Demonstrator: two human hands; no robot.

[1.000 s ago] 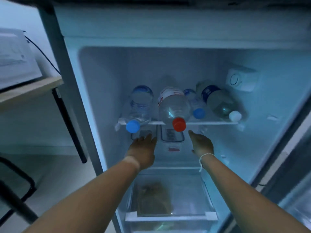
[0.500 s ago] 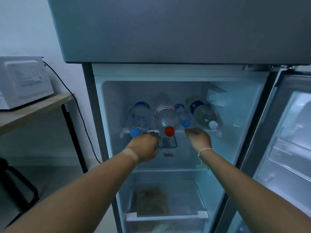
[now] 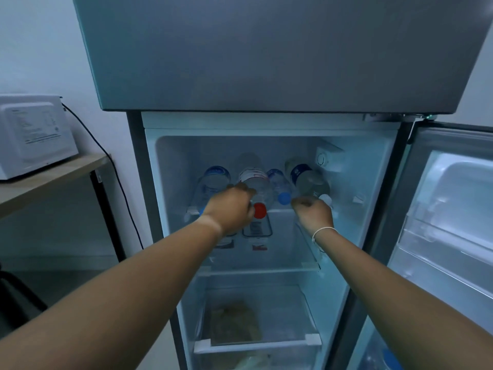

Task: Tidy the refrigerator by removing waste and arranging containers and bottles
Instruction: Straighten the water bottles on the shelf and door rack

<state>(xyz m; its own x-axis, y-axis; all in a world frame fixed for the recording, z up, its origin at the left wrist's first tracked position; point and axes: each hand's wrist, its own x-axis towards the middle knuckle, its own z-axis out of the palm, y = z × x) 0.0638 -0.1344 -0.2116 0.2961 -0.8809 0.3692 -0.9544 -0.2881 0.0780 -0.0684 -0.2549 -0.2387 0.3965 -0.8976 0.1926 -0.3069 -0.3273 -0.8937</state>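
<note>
Four plastic water bottles lie on their sides on the refrigerator's upper shelf point(image 3: 278, 209), caps toward me: a blue-labelled bottle point(image 3: 214, 180) at left, a red-capped bottle point(image 3: 257, 182), a small blue-capped bottle point(image 3: 280, 184) and a white-capped bottle point(image 3: 306, 180) at right. My left hand point(image 3: 229, 206) covers the left bottle's cap, and its fingertips reach the red-capped bottle's shoulder. What it grips is hidden. My right hand point(image 3: 313, 213) is curled into a fist at the shelf's front edge, just below the white cap.
The fridge door point(image 3: 448, 222) stands open at the right with bare door shelves. A clear crisper drawer point(image 3: 256, 345) below holds a brownish bag point(image 3: 234, 324). The freezer door point(image 3: 253, 49) above is closed. A white microwave point(image 3: 32, 132) sits on a wooden table point(image 3: 53, 172) at left.
The view has pulled back and up from the fridge. My left hand rose from below the shelf onto the bottles. My right hand closed into a fist at the shelf edge.
</note>
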